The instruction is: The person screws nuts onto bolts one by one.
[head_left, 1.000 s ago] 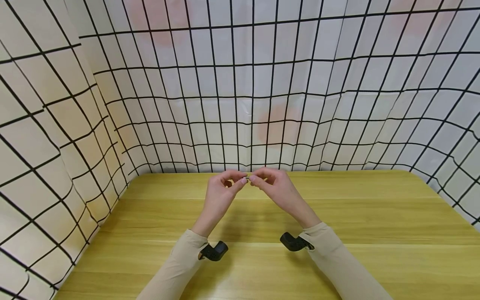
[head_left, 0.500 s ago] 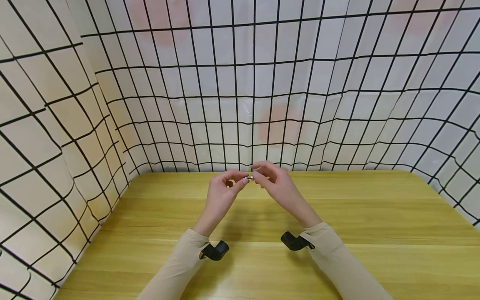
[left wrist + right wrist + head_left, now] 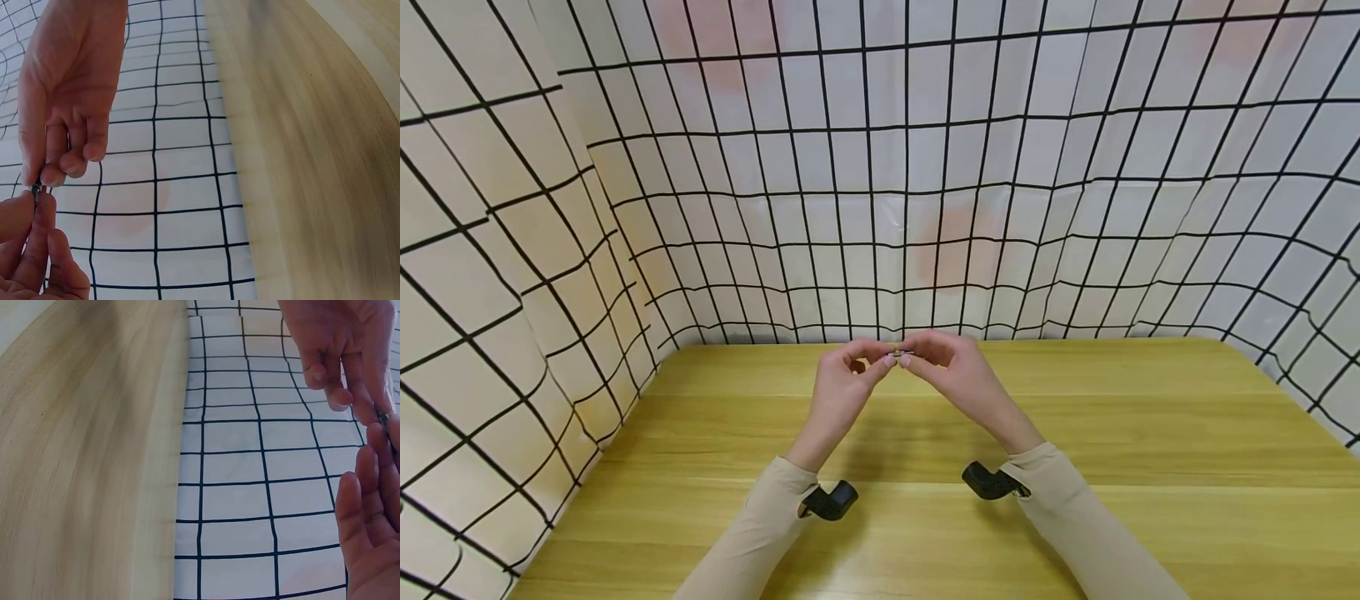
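Note:
A small, slender metal piece (image 3: pixel 900 354) lies between the fingertips of both hands above the far part of the table; its exact kind is too small to tell. My left hand (image 3: pixel 842 385) pinches its left end between thumb and index finger. At the right end, my right hand (image 3: pixel 961 377) holds it by thumb and index finger. In the left wrist view the metal piece (image 3: pixel 35 189) shows dark and shiny where the fingertips meet, mostly covered. The right wrist view shows the metal piece (image 3: pixel 382 417) partly hidden behind fingers.
The wooden table (image 3: pixel 1112 433) spreads beneath both forearms. Behind it hangs a white sheet with a black grid (image 3: pixel 820 208), which also runs along the left side. Black wrist mounts (image 3: pixel 830 501) stick out from the beige sleeves (image 3: pixel 752 533).
Half a second ago the right index finger was lifted off the metal piece; now it has come back down beside the thumb. The left hand keeps its pinch and has hardly moved.

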